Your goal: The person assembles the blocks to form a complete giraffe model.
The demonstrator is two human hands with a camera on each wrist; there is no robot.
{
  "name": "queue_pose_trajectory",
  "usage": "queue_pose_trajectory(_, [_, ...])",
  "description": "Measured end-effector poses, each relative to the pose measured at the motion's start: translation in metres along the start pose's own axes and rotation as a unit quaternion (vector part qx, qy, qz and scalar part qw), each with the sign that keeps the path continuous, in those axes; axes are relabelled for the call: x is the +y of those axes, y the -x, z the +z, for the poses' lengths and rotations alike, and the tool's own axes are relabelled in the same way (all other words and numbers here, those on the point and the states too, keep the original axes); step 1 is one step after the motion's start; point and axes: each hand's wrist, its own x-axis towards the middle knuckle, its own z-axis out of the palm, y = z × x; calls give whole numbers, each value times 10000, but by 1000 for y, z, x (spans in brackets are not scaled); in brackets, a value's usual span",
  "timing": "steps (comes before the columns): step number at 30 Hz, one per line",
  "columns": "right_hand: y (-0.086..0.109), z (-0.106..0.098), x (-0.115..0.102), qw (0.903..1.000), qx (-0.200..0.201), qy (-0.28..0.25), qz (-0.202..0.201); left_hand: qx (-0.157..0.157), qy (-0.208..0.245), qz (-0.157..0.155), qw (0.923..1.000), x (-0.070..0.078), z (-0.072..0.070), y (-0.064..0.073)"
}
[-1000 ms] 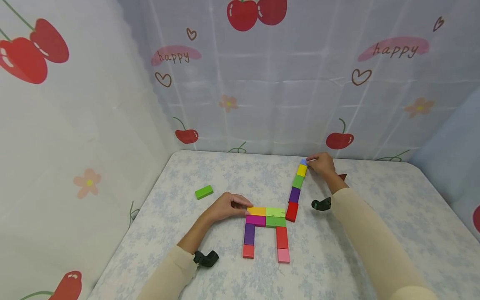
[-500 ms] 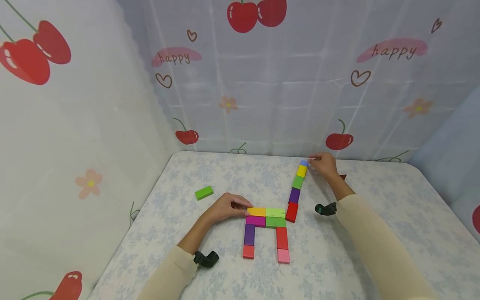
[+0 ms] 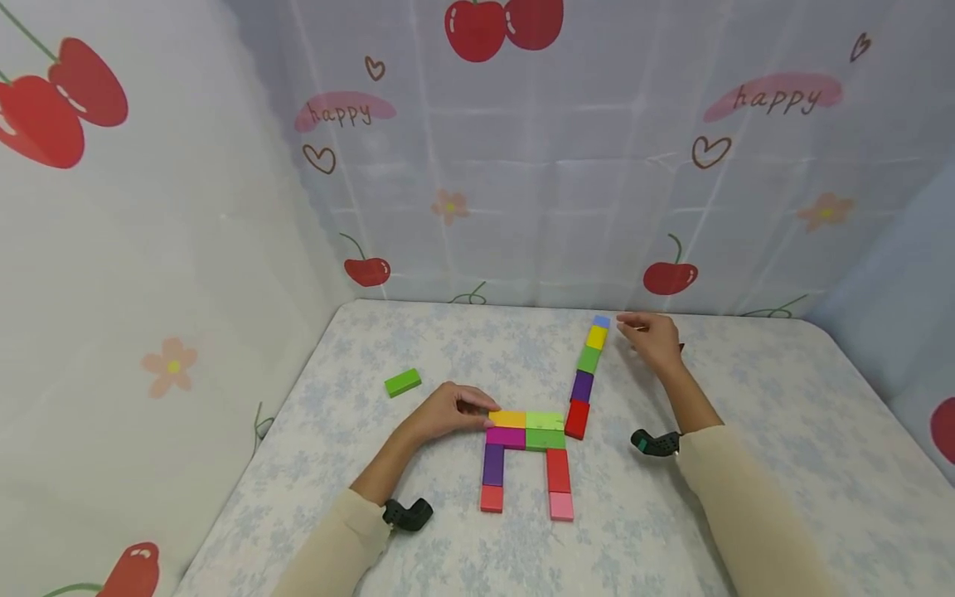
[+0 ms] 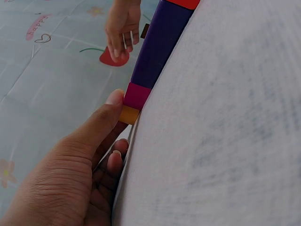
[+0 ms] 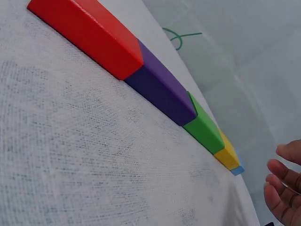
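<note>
My left hand (image 3: 453, 410) pinches the left end of the orange block (image 3: 508, 419), thumb and index finger at its sides. Light green (image 3: 545, 421), magenta (image 3: 506, 438) and green (image 3: 545, 440) blocks adjoin it. Two legs lead toward me: a purple block (image 3: 493, 464) with a coral one (image 3: 492, 499), and a red block (image 3: 558, 471) with a pink one (image 3: 561, 507). A slanted row runs from a red block (image 5: 89, 35) through purple, green and yellow to a small blue block (image 3: 601, 321). Just right of that blue block, my right hand (image 3: 652, 342) holds nothing, its fingers loosely bent.
A loose green block (image 3: 403, 382) lies left of the figure. Partly hidden behind the right hand is a small dark red piece (image 3: 681, 347). The cloth-covered table (image 3: 634, 514) ends at a printed curtain (image 3: 522, 182) along the back and left.
My right hand has let go of the small blue block and drawn back to the right. The left hand stays at the orange block.
</note>
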Motion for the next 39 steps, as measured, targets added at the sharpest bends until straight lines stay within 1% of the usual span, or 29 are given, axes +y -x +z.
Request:
queue_pose_trajectory(3, [8,-7,-4,10000,47,-31,2,28,-37,-65,10000,-5,0,-1])
queue_pose_trajectory(6, [14,-15,-6,9998,154,-90,-14,52,-50,-98,9999,-15,1,-3])
queue_pose_trajectory(9, [18,-24,-6,9995,278,-174,28,60,-96,-44,9999,-26,1,-4])
queue_pose_trajectory(14, [21,-37,1,9986,441,-253,172,48,-72,24,10000,-30,0,-5])
queue_pose_trajectory(23, [20,-52,12,9961,699,-135,528,24,-5,-7,10000,-28,1,-4])
queue_pose_trajectory(28, [21,-58,17,9939,903,149,616,59,-18,-48,10000,-25,1,-3])
queue_pose_trajectory(32, [23,-61,24,9915,1042,399,667,45,19,-19,10000,-15,1,-1])
queue_pose_trajectory(36, [24,-62,33,9905,1024,590,698,-10,111,129,9999,-2,0,2])
queue_pose_trajectory(39, [26,-64,38,9887,977,744,858,-78,114,188,9997,0,0,1])
